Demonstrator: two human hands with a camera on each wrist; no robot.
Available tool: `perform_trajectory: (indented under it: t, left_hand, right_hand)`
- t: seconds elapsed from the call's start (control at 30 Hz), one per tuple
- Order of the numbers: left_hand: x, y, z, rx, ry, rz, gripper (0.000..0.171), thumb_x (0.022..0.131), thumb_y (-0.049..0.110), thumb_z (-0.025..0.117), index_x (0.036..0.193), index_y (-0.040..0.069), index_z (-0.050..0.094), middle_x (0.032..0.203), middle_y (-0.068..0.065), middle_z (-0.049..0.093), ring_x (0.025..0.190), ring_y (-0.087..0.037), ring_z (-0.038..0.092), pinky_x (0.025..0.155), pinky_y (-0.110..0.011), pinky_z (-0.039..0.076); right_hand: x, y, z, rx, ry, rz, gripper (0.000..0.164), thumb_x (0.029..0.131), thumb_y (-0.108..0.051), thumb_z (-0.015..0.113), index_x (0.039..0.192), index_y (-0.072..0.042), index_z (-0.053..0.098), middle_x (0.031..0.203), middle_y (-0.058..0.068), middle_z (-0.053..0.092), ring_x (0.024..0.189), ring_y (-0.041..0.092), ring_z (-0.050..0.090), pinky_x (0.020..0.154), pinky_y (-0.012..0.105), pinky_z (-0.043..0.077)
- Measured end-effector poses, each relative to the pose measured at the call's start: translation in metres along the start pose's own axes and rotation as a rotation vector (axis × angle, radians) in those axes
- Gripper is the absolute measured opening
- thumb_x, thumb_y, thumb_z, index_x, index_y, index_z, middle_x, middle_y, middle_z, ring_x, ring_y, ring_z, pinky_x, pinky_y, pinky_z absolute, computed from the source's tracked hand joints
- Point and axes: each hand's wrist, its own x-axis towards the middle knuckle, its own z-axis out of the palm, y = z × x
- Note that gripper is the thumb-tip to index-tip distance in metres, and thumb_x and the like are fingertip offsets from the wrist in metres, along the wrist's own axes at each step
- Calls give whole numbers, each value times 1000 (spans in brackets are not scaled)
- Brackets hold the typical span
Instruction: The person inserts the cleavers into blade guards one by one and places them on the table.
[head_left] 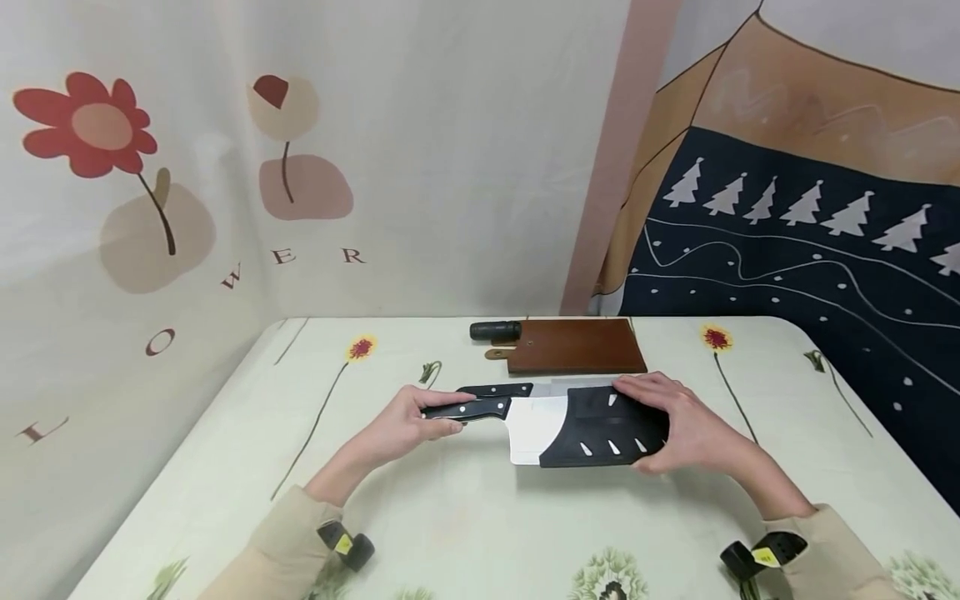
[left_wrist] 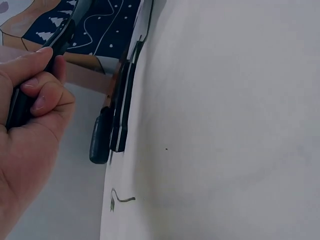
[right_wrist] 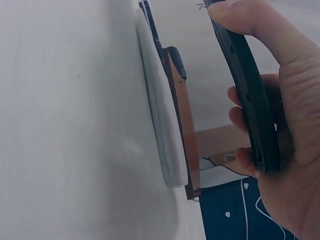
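A cleaver (head_left: 537, 427) with a riveted black handle is held level above the table, its handle to the left. My left hand (head_left: 412, 422) grips that handle, fingers curled round it in the left wrist view. A black slotted blade sheath (head_left: 600, 440) covers most of the blade, leaving a strip of pale metal bare beside the handle. From the right, my right hand (head_left: 693, 427) holds the sheath's far end, thumb at one edge and fingers at the other. Just behind the cleaver, a second black-handled knife (head_left: 495, 390) lies on the table, partly hidden by it.
Farther back lies a brown cutting board (head_left: 577, 348), a black handle (head_left: 493, 331) overlapping its left corner. A pale flat piece (right_wrist: 167, 120) lies in front of the board. The table (head_left: 435, 517) has a flowered cover; patterned curtains stand behind.
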Motion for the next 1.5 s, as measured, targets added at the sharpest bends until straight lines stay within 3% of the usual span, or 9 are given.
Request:
perform_trajectory:
  t: [0.13, 0.4, 0.73, 0.83, 1.07, 1.3, 1.5]
  left_hand:
    - [1, 1, 3, 3, 8, -5, 41, 90, 4, 76, 130, 0, 70, 116, -19, 66, 76, -13, 57, 62, -21, 46]
    - [1, -2, 5, 13, 17, -25, 40, 90, 4, 76, 129, 3, 71, 125, -22, 64, 83, -16, 58, 64, -21, 46]
    - [6, 1, 14, -22, -58, -19, 42, 91, 4, 76, 131, -2, 68, 116, -19, 69, 79, -12, 60, 61, -19, 43]
    - [7, 1, 17, -18, -34, -43, 41, 91, 3, 76, 131, 1, 69, 117, -19, 68, 79, -13, 59, 61, -20, 44]
    - [6, 2, 22, 9, 10, -30, 40, 91, 6, 76, 130, 6, 71, 121, -19, 66, 76, -14, 56, 60, -20, 41]
    - [-1, -2, 31, 6, 29, -8, 42, 88, 2, 77, 129, -2, 69, 123, -20, 67, 92, -17, 56, 68, -20, 46]
    - [1, -2, 39, 20, 22, 20, 40, 89, 3, 77, 128, -3, 70, 120, -18, 70, 88, -15, 58, 66, -20, 46]
  right_hand:
    - [-1, -2, 0, -3, 8, 2, 97, 52, -29, 97, 139, -3, 62, 137, 12, 63, 124, 32, 51, 95, 61, 40]
    - [-2, -1, 0, -36, -3, -15, 98, 53, -31, 98, 139, -2, 61, 137, 12, 62, 122, 32, 52, 93, 59, 43]
    - [4, -10, 11, 5, -85, 21, 100, 53, -36, 99, 142, -8, 61, 140, 10, 61, 128, 36, 49, 97, 65, 41]
    - [6, -11, 12, 8, -86, 42, 101, 53, -34, 99, 143, -8, 61, 139, 10, 61, 128, 36, 48, 98, 64, 42]
    - [6, -11, 12, 6, -61, 19, 101, 52, -30, 99, 142, -6, 60, 139, 12, 60, 127, 38, 49, 97, 65, 41]
    - [-4, -9, 24, -3, -32, -7, 99, 50, -33, 98, 139, -5, 63, 138, 15, 63, 128, 44, 50, 99, 65, 38]
    - [-10, -8, 27, 5, -32, 23, 100, 51, -34, 98, 141, -8, 62, 138, 12, 63, 128, 40, 50, 99, 65, 39]
